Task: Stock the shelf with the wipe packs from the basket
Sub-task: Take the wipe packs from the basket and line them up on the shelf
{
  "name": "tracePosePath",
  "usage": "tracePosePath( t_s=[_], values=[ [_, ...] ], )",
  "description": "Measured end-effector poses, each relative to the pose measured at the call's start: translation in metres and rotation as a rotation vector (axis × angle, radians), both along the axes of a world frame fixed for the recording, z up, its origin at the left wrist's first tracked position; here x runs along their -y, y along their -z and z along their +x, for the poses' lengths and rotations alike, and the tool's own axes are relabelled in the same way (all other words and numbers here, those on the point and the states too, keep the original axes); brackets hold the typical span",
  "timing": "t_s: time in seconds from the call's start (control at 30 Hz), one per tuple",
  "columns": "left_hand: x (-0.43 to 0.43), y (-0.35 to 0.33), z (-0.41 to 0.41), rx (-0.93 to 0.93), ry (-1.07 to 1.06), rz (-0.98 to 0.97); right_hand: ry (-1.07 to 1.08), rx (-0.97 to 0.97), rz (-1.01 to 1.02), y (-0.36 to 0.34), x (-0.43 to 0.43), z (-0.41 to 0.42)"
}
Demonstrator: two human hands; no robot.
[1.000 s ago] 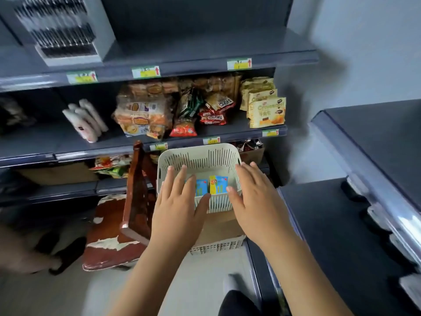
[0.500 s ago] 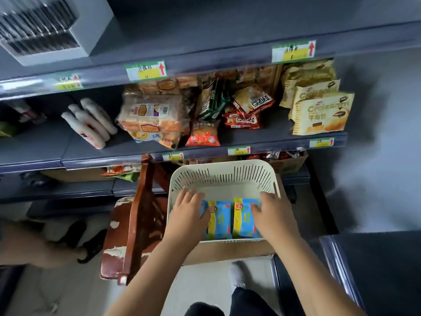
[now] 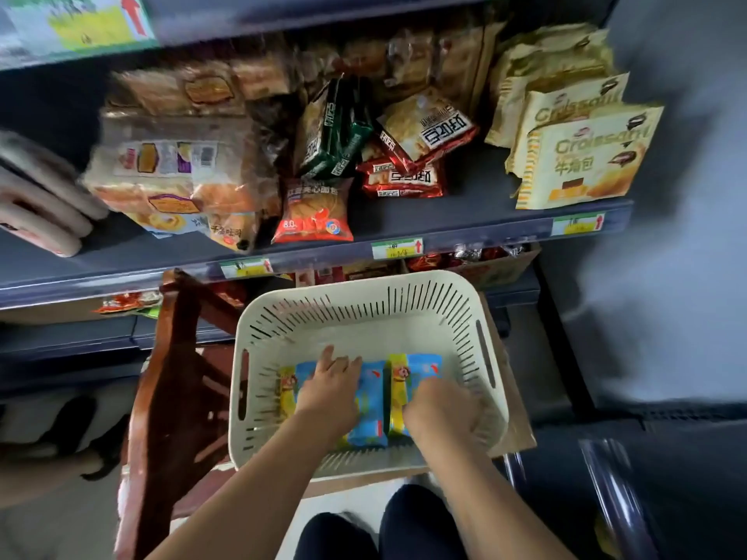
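Note:
A cream slotted basket [image 3: 364, 301] stands on a cardboard box in front of the shelves. Two blue and yellow wipe packs lie side by side on its floor. My left hand [image 3: 329, 392] rests flat on the left wipe pack [image 3: 372, 414], fingers spread over its top. My right hand [image 3: 442, 410] curls down over the near end of the right wipe pack [image 3: 414, 369]. Whether either pack is lifted off the basket floor is hidden by the hands. The dark grey shelf [image 3: 465, 220] above the basket holds snack bags.
Bread bags [image 3: 174, 167], a red snack bag [image 3: 313, 212] and yellow croissant packs [image 3: 582, 155] crowd the shelf. A worn red-brown wooden chair [image 3: 178, 377] stands left of the basket. Another dark shelf unit [image 3: 667, 470] is at the right. A person's foot [image 3: 93, 434] shows at the left.
The view has closed in on the basket. Both hands have gone from the basket's near rim down inside it and onto the two wipe packs.

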State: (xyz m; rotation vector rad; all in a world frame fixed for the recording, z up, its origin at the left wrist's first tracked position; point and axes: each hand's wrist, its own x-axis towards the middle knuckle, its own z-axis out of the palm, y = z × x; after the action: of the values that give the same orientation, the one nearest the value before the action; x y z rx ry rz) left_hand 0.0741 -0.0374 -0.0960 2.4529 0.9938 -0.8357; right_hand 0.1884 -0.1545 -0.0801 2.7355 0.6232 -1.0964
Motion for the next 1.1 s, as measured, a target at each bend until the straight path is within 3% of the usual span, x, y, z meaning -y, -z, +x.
tracePosePath(
  t_s=[0.17,0.4,0.57,0.9,1.1],
  values=[
    [-0.006,0.004,0.004,-0.006,0.069,0.097,0.066,0.032,0.052,0.01,0.002,0.004],
    [-0.005,0.004,-0.003,0.046,0.063,0.195,0.197,-0.12,0.189,0.013,0.002,0.004],
    [-0.016,-0.007,-0.007,0.072,-0.114,0.073,0.329,-0.127,0.404,0.004,0.01,0.007],
    [-0.042,-0.118,-0.03,0.684,-0.657,-0.211,0.432,0.068,0.839,-0.103,0.033,0.011],
    [-0.026,-0.194,-0.047,0.937,-0.764,-0.529,0.529,0.243,1.117,-0.202,0.073,-0.013]
  ],
)
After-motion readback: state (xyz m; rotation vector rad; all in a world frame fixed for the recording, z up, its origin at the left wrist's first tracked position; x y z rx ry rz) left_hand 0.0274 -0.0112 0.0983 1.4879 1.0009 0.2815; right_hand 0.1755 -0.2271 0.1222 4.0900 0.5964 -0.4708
